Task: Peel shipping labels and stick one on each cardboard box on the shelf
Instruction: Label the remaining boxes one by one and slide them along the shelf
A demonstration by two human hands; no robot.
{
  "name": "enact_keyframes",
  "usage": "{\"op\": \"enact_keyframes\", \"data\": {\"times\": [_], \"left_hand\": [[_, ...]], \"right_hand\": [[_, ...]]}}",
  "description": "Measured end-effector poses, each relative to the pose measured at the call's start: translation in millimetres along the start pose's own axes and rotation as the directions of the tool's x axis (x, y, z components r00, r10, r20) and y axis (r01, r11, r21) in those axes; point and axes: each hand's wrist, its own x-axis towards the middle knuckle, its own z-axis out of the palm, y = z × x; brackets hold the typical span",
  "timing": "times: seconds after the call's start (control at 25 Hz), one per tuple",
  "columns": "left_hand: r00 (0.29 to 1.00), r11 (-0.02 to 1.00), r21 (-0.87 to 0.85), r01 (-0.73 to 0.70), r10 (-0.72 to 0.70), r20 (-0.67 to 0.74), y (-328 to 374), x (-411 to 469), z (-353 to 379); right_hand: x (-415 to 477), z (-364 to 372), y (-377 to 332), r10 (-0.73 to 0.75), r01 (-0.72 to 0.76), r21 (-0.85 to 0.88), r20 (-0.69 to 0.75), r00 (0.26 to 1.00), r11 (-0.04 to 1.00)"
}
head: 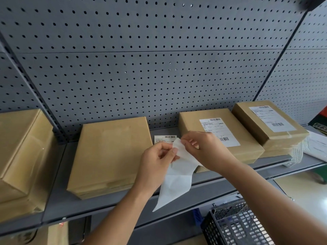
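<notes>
Where the grey metal shelf (74, 204) meets its pegboard wall (141, 76), four cardboard boxes lie flat in a row. The far-left box (19, 156) and the bare middle box (109, 156) carry no label. The labelled box (208, 121) and the far-right box (247, 114) each have a white barcode sheet on top.

Between the two middle boxes, held above the shelf, is the shipping label (165, 138), its printed barcode edge showing over the knuckles. The left hand (155, 163) has its fingers curled and pinches the label with thumb and forefinger. The right hand (203, 149) pinches the top corner of the backing paper (177, 184), which hangs down past the shelf's front edge.

Loose papers (316, 147) lie at the shelf's right end. Below, at lower right, stands a black mesh basket (235, 225); what it holds cannot be made out.
</notes>
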Motion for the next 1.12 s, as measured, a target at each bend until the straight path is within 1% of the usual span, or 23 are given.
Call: {"op": "enact_keyframes", "data": {"times": [0.16, 0.24, 0.36, 0.48, 0.56, 0.6, 0.64, 0.72, 0.76, 0.8, 0.88, 0.92, 1.04, 1.12], "left_hand": [[0.998, 0.997, 0.014, 0.069, -0.069, 0.006, -1, -3, 0], [0.994, 0.994, 0.042, 0.099, -0.1, 0.031, 0, -5, -1], [0.989, 0.981, 0.154, 0.122, -0.133, 0.065, 1, -9, 0], [0.97, 0.956, 0.223, 0.19, -0.218, 0.111, 1, -9, -1], [0.957, 0.939, 0.267, 0.216, -0.258, 0.133, 3, -7, -2], [0.963, 0.929, 0.314, 0.196, -0.243, 0.117, 6, -5, -3], [0.977, 0.916, 0.369, 0.156, -0.197, 0.076, 10, -2, -4], [0.998, 0.91, 0.41, 0.07, -0.066, -0.024, 19, 5, -5], [0.998, 0.92, 0.389, 0.055, -0.04, -0.046, 22, 10, -5], [0.998, 0.932, 0.355, 0.068, -0.057, -0.041, 25, 15, -4], [0.991, 0.96, 0.249, 0.132, -0.134, -0.007, 28, 24, 0], [0.989, 0.969, 0.198, 0.148, -0.148, -0.015, 28, 28, 2], [0.988, 0.987, 0.08, 0.139, -0.133, -0.073, 27, 34, 7], [0.986, 0.989, 0.021, 0.148, -0.146, -0.078, 23, 35, 9]], "right_hand": [[23, -15, 1, 0.174, -0.173, -0.028, 0.004, 0.985, 0.984], [35, -24, 3, 0.213, -0.214, -0.065, -0.033, 0.977, 0.975], [51, -31, 3, 0.23, -0.244, -0.167, -0.099, 0.968, 0.955], [64, -35, -2, 0.189, -0.218, -0.264, -0.13, 0.973, 0.939], [67, -36, -7, 0.124, -0.157, -0.283, -0.13, 0.984, 0.946], [66, -36, -10, 0.09, -0.124, -0.284, -0.129, 0.988, 0.951], [64, -36, -13, 0.06, -0.093, -0.277, -0.124, 0.99, 0.956], [59, -34, -18, 0.012, -0.037, -0.24, -0.107, 0.994, 0.97], [57, -34, -21, -0.003, -0.018, -0.219, -0.095, 0.995, 0.975], [55, -34, -23, -0.019, 0.0, -0.205, -0.089, 0.996, 0.979], [51, -34, -26, -0.046, 0.028, -0.187, -0.089, 0.995, 0.982], [49, -34, -28, -0.051, 0.034, -0.177, -0.092, 0.994, 0.984], [49, -36, -28, -0.039, 0.024, -0.142, -0.102, 0.994, 0.99], [54, -37, -25, -0.02, 0.003, -0.124, -0.142, 0.99, 0.992]]}}
